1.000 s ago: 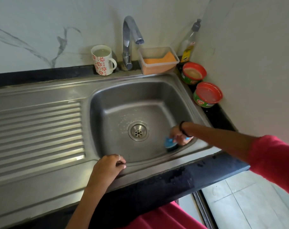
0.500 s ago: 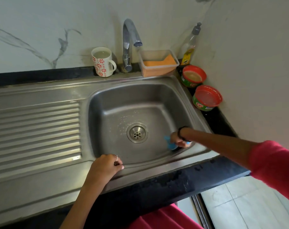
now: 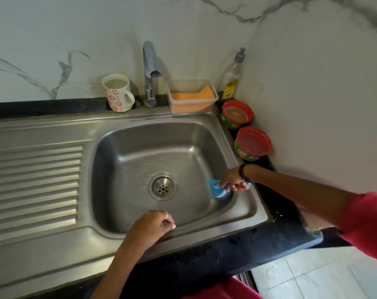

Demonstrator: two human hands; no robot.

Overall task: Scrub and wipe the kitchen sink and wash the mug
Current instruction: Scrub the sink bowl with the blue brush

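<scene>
Scrubber (image 3: 218,190) sits low against the right wall of the sink (image 3: 127,152), right of the drain (image 3: 163,186), its handle wrapped by the curled fingers of the right hand (image 3: 232,180). Left hand (image 3: 153,225) rests on the sink's front rim, fingers curled together, holding nothing. Mug (image 3: 118,93) stands behind the sink, left of the tap (image 3: 149,74).

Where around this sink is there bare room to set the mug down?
The ribbed drainboard left of the basin is bare. The back ledge is crowded: mug, tap, sponge tub, soap bottle, two red-lidded tubs in the corner.
</scene>
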